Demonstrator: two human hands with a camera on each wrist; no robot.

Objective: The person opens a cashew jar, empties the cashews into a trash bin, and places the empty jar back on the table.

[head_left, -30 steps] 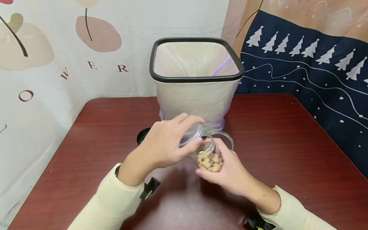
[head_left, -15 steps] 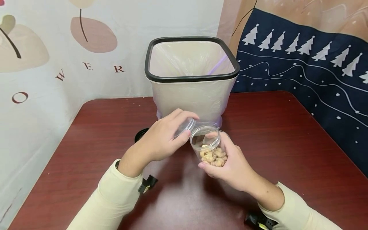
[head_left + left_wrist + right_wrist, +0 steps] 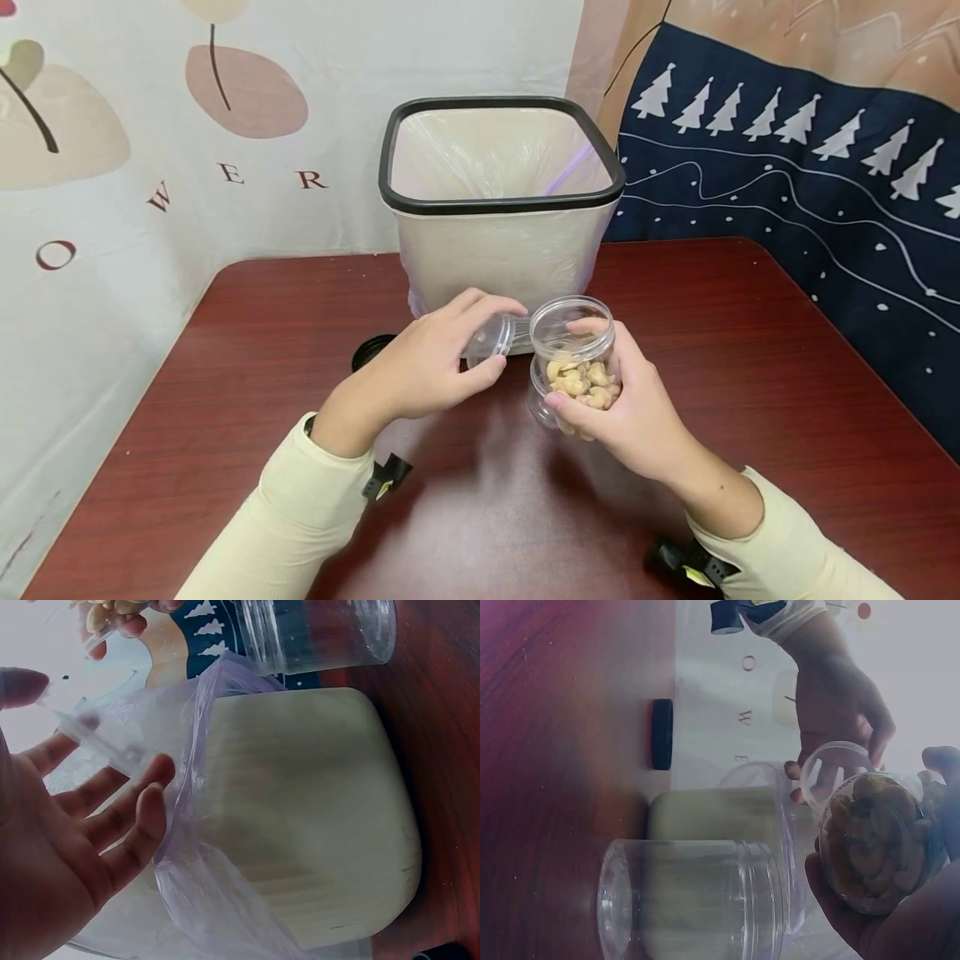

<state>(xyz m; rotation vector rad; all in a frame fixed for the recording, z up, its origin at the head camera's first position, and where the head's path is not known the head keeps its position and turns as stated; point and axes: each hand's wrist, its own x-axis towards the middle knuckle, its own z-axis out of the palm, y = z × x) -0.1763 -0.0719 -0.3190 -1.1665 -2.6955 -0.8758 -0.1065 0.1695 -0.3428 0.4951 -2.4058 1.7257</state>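
My left hand (image 3: pixel 427 358) pinches a clear round plastic lid (image 3: pixel 491 337) between thumb and fingers, in front of the bin. To its right, my right hand (image 3: pixel 633 408) grips a clear plastic jar (image 3: pixel 572 329) round its side. The jar's mouth is uncovered and tilts a little toward the head camera. Cashews (image 3: pixel 581 383) fill its lower part. A second clear jar (image 3: pixel 697 900) stands upright on the table; the held jar and right hand partly hide it in the head view. In the left wrist view the lid (image 3: pixel 112 746) shows as a thin translucent disc.
A cream bin (image 3: pixel 495 250) with a black rim and a clear-purple liner bag stands at the table's back. A black screw lid (image 3: pixel 662 735) lies left of it, partly behind the left hand. Patterned cloths (image 3: pixel 750 158) hang behind the reddish-brown table (image 3: pixel 262 350).
My right hand has carried the jar of cashews rightward, away from the lid, and a gap now separates them. The lid has stayed in my left hand, which has moved little.
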